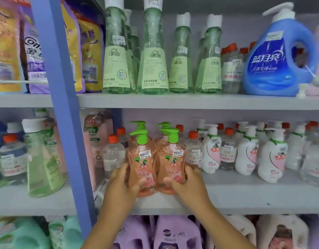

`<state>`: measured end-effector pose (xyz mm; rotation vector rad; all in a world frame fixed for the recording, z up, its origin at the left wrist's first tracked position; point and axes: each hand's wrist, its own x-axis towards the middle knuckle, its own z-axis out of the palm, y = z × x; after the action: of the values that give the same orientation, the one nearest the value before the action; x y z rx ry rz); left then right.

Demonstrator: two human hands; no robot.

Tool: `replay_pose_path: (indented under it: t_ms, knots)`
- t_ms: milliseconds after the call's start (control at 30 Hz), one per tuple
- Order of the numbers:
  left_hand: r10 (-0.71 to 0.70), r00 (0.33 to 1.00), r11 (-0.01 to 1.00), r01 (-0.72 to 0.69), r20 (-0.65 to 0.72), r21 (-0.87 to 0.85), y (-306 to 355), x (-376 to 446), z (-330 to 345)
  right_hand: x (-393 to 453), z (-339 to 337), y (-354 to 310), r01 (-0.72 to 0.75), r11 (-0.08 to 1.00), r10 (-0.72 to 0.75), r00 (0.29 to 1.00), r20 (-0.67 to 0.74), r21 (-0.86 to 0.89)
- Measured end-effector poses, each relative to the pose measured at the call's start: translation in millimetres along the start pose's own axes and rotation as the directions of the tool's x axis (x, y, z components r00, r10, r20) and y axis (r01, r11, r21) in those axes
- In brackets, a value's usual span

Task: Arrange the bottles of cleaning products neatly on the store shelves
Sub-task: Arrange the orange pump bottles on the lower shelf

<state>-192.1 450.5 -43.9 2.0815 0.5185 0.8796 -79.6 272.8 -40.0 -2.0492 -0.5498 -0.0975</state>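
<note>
Two orange pump bottles with green pumps stand side by side at the front of the middle shelf (245, 198). My left hand (122, 184) grips the left orange bottle (141, 159) from its left side, thumb across its front. My right hand (187, 182) grips the right orange bottle (171, 159) from its right side, thumb on the front. Two more orange pump bottles (162, 133) stand right behind them.
White pump bottles (245, 151) and clear red-capped bottles (113, 151) fill the middle shelf on either side. Tall green bottles (152, 56) and a blue jug (279, 56) stand on the upper shelf. A blue upright post (65, 108) runs at left. Purple jugs (173, 232) sit below.
</note>
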Motion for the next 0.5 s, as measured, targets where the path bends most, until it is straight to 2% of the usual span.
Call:
replay_pose_path:
  t_ms: [267, 500]
  knots:
    - [0.037, 0.996, 0.998, -0.032, -0.085, 0.061, -4, 4, 7, 7, 14, 5, 0.067, 0.996, -0.064, 0.997, -0.045, 0.055]
    - [0.001, 0.998, 0.999, 0.002, -0.062, 0.033, -6, 9, 10, 8, 14, 0, 0.113, 0.992, -0.110, 0.992, -0.055, 0.053]
